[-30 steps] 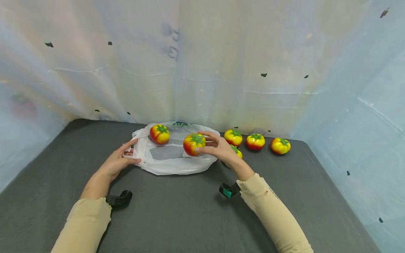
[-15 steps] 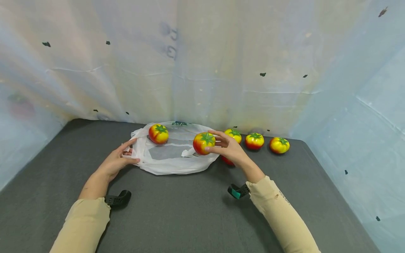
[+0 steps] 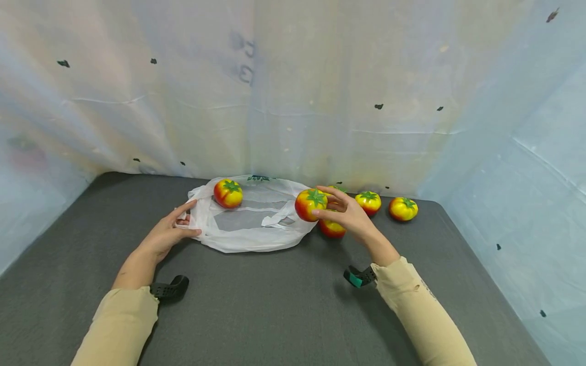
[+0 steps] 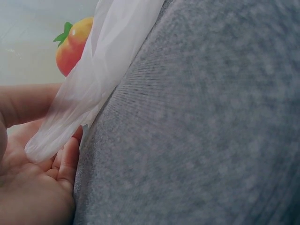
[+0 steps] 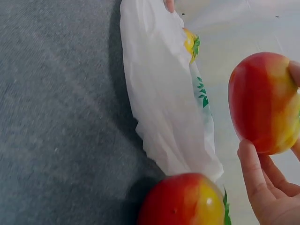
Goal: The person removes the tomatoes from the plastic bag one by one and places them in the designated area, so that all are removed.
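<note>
A white plastic bag (image 3: 252, 241) lies with its mouth spread wide on the dark table. My left hand (image 3: 166, 235) grips the bag's left edge; in the left wrist view the thin film passes between thumb and curled fingers. Inside the bag, at its left, sits a red-and-yellow tomato (image 3: 228, 193) with a green leafy top. Over the bag's right rim my right hand (image 3: 351, 216) holds another such tomato (image 3: 311, 204) between thumb and fingers, raised in the right wrist view. Just below and behind that hand, a further tomato (image 3: 332, 230) rests on the table, partly covered.
To the right of the bag stand two more tomatoes, one nearer (image 3: 368, 203) and one farther right (image 3: 403, 209). Another is mostly hidden behind my right fingers. A pale plastic sheet (image 3: 311, 86) hangs along the table's back edge and continues around both sides.
My right hand has moved right, carrying the tomato from above the bag's middle-right to its right rim. My left hand has kept its grip on the bag.
</note>
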`<state>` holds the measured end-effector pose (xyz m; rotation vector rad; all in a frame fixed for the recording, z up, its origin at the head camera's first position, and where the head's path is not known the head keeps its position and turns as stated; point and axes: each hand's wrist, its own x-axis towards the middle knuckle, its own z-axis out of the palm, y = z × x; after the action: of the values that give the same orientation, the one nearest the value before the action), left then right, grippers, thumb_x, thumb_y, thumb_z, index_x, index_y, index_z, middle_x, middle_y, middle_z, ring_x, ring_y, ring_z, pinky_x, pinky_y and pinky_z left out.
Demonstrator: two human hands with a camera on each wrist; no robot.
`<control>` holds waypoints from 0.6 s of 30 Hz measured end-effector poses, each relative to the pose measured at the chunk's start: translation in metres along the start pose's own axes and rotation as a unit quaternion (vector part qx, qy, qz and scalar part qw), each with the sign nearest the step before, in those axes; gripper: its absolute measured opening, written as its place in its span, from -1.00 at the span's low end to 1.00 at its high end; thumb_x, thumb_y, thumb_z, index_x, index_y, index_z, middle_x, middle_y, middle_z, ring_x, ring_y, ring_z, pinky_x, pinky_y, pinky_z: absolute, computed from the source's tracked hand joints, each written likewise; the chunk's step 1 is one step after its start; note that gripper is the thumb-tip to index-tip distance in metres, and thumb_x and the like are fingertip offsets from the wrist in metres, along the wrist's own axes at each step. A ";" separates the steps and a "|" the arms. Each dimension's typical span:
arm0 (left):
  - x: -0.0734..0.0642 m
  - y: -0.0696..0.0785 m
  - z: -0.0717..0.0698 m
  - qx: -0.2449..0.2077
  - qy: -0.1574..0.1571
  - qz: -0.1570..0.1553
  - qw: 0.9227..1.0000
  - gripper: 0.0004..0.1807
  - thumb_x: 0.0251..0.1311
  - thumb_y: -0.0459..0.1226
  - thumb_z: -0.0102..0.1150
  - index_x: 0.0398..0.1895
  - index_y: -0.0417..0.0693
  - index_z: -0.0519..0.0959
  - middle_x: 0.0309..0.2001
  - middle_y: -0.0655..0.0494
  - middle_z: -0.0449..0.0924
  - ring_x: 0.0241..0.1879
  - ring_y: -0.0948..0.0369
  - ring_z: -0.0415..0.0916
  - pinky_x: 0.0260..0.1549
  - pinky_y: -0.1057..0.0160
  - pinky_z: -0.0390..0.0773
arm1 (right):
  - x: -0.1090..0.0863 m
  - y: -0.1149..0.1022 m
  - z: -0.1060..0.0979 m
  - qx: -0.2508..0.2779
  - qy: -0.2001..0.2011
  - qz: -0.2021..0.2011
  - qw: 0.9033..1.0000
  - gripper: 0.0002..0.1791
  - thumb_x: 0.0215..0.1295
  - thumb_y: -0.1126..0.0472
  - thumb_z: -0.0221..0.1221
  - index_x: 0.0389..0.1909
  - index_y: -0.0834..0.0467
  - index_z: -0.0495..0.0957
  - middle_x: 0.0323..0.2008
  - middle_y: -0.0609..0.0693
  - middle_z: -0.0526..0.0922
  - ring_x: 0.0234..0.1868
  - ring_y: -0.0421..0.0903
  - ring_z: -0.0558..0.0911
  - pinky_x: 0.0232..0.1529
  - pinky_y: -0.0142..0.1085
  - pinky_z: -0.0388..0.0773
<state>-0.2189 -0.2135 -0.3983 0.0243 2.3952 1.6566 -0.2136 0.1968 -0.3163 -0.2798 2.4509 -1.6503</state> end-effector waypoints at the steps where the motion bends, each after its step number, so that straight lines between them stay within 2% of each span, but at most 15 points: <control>1: 0.000 0.000 0.000 0.002 0.000 0.001 1.000 -0.03 0.16 -0.33 0.26 0.54 0.10 -0.09 0.13 -0.17 0.07 0.04 0.02 0.06 -0.19 0.24 0.29 | -0.001 0.001 -0.001 0.002 0.001 0.000 1.000 -0.32 0.16 0.05 0.33 0.33 -0.13 0.35 0.35 -0.01 0.27 0.31 0.08 0.36 0.21 -0.01 0.39; 5: 0.000 -0.002 -0.001 0.009 0.000 0.006 1.000 -0.04 0.16 -0.32 0.26 0.54 0.08 -0.09 0.05 -0.12 0.11 -0.02 0.07 0.08 -0.25 0.34 0.31 | -0.004 0.004 -0.006 0.008 0.012 0.002 1.000 -0.30 0.17 0.05 0.32 0.35 -0.10 0.33 0.36 0.01 0.26 0.32 0.10 0.35 0.22 0.01 0.36; 14: -0.001 0.001 -0.001 0.008 -0.004 0.008 1.000 -0.05 0.17 -0.33 0.24 0.54 0.07 -0.10 0.07 -0.12 0.10 0.00 0.07 0.07 -0.22 0.34 0.31 | -0.012 0.008 -0.022 -0.001 0.036 0.009 0.999 -0.29 0.17 0.02 0.31 0.36 -0.17 0.31 0.37 0.10 0.23 0.33 0.12 0.33 0.28 0.09 0.25; 18: -0.001 0.001 -0.001 0.010 -0.007 0.009 1.000 -0.05 0.18 -0.31 0.25 0.54 0.07 -0.11 0.09 -0.14 0.09 0.01 0.06 0.07 -0.23 0.35 0.31 | -0.014 0.012 -0.030 -0.001 0.041 0.006 0.999 -0.28 0.18 0.04 0.31 0.38 -0.12 0.28 0.32 0.14 0.30 0.31 0.14 0.36 0.28 0.09 0.26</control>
<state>-0.2187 -0.2144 -0.3974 0.0615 2.4096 1.6342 -0.2079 0.2314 -0.3161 -0.2016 2.5085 -1.6857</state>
